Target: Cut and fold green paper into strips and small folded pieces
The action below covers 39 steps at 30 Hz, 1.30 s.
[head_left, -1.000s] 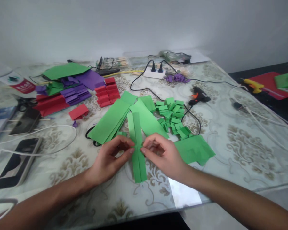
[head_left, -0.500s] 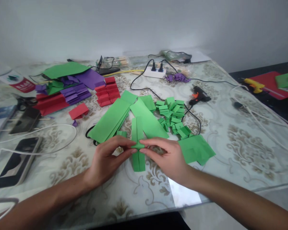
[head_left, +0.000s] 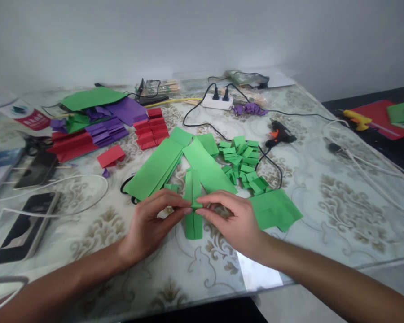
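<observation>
Both hands pinch a narrow green paper strip point(head_left: 192, 224) that lies on the patterned table point(head_left: 340, 202) in front of me. My left hand point(head_left: 155, 222) grips its left edge, thumb and fingers closed. My right hand point(head_left: 234, 220) grips the right edge the same way. The fingertips meet at the strip's middle, where the paper is bunched into folds. Just behind lie long green paper sheets point(head_left: 161, 168), and a heap of small folded green pieces point(head_left: 244, 163) sits to the right of them.
Red and purple folded papers point(head_left: 97, 134) lie at the back left. A black glue gun point(head_left: 279, 134) and a white power strip point(head_left: 217, 102) with cables sit behind. Two phones point(head_left: 22, 226) rest at the left. A green sheet point(head_left: 276, 208) lies by my right wrist.
The green strip has grown shorter as both hands gather it into folds at its middle. The hands have stayed nearly in place.
</observation>
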Available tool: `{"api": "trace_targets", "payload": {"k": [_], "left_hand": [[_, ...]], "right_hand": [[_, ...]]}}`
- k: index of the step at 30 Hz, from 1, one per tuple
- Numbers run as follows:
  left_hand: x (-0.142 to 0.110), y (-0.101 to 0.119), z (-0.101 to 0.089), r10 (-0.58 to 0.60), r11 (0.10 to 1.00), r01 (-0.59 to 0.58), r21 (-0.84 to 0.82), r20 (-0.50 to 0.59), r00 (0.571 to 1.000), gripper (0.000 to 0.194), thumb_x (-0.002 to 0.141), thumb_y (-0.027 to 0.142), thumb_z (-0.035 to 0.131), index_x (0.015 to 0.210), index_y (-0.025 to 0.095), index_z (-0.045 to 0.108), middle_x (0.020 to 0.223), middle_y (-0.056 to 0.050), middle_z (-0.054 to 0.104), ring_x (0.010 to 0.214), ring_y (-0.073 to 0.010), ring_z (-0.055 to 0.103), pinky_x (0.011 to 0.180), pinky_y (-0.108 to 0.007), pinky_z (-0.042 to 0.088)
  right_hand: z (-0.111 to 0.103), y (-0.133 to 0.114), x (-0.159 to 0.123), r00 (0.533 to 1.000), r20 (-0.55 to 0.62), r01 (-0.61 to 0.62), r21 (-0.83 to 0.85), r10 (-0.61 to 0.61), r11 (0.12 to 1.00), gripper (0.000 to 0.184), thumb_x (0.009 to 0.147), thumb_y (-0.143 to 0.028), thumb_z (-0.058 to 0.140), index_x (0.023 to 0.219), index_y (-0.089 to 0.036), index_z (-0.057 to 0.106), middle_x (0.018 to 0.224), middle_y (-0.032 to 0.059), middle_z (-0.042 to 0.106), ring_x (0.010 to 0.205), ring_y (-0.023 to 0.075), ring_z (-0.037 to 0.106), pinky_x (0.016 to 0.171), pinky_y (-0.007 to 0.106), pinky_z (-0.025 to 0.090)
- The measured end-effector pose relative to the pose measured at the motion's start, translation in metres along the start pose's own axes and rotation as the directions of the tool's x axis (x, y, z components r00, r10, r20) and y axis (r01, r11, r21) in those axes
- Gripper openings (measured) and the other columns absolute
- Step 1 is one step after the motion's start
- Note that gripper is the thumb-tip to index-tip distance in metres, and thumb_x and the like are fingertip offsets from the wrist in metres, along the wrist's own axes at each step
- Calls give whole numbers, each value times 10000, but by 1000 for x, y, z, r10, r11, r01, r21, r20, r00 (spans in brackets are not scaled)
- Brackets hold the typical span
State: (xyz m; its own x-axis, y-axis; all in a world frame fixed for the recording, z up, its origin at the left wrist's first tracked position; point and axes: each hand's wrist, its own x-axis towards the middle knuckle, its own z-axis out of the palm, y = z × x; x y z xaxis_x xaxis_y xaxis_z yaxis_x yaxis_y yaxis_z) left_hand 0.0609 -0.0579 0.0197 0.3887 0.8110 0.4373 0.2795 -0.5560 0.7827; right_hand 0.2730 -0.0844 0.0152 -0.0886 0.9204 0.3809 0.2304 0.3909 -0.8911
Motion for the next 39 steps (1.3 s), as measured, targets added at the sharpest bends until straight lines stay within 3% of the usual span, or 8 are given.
{"api": "trace_targets", "payload": {"k": [6, 10, 14, 18, 22, 28, 34, 39], "left_hand": [[0, 0, -3, -26, 999, 26, -28, 6, 1000, 109, 886, 132, 776, 951, 218, 759, 928, -31, 684, 894, -154, 661, 810, -262, 530], [0, 5, -4, -79, 989, 83, -125, 36, 996, 79, 924, 151, 731, 956, 221, 715, 897, -18, 701, 857, -148, 667, 785, -253, 542], [-1, 8, -4, -180, 965, 188, -184, 62, 982, 30, 946, 188, 704, 956, 213, 691, 849, -4, 695, 756, -122, 661, 685, -209, 544], [-1, 6, -3, -214, 959, 236, -158, 145, 966, 76, 958, 214, 690, 1032, 210, 707, 906, -21, 714, 812, -134, 681, 739, -221, 556], [-1, 4, -3, -203, 969, 223, -109, 169, 964, 41, 963, 227, 685, 954, 213, 722, 823, -1, 698, 755, -116, 651, 692, -200, 522], [-2, 3, -3, -297, 934, 305, -188, 68, 952, 97, 964, 279, 689, 924, 194, 714, 771, -2, 689, 645, -107, 637, 596, -197, 525], [3, 2, 0, -387, 865, 371, -336, 23, 922, 159, 948, 332, 717, 910, 180, 688, 684, 13, 667, 589, -113, 656, 565, -198, 546], [8, 2, -2, -437, 837, 420, -351, 34, 899, 227, 933, 383, 729, 877, 172, 666, 682, 10, 653, 577, -115, 636, 554, -209, 529]], "right_hand": [[-2, 0, 0, 997, 5, 72, -87, -72, 994, 261, 839, -223, 832, 1088, -211, 755, 1083, 90, 669, 988, 203, 697, 872, 338, 580], [-4, -1, 2, 996, 42, 80, -72, -78, 994, 176, 864, -223, 796, 1031, -198, 747, 1184, 121, 684, 1128, 245, 679, 983, 386, 543], [-4, -1, 1, 995, 104, 2, 8, -3, 1000, 72, 921, -225, 739, 985, -196, 721, 951, 41, 768, 882, 165, 728, 804, 263, 561], [-1, 0, -2, 984, 144, -105, 14, 102, 994, 65, 928, -240, 730, 892, -187, 717, 767, -8, 746, 656, 107, 670, 605, 194, 492], [1, -1, -2, 973, 182, -153, 45, 142, 987, 110, 927, -274, 731, 880, -176, 716, 732, -13, 720, 615, 92, 619, 565, 184, 450], [-3, -3, 1, 916, 302, -301, 86, 263, 950, 212, 979, -361, 654, 938, -161, 712, 702, -11, 670, 593, 90, 559, 534, 190, 418], [-3, -4, 4, 828, 410, -488, 196, 381, 850, 335, 1003, -456, 600, 897, -157, 710, 810, 41, 737, 702, 133, 688, 593, 208, 502], [-2, -2, 7, 796, 354, -592, 282, 491, 755, 341, 917, -500, 708, 917, -160, 732, 716, 34, 737, 568, 129, 656, 539, 229, 520]]}}
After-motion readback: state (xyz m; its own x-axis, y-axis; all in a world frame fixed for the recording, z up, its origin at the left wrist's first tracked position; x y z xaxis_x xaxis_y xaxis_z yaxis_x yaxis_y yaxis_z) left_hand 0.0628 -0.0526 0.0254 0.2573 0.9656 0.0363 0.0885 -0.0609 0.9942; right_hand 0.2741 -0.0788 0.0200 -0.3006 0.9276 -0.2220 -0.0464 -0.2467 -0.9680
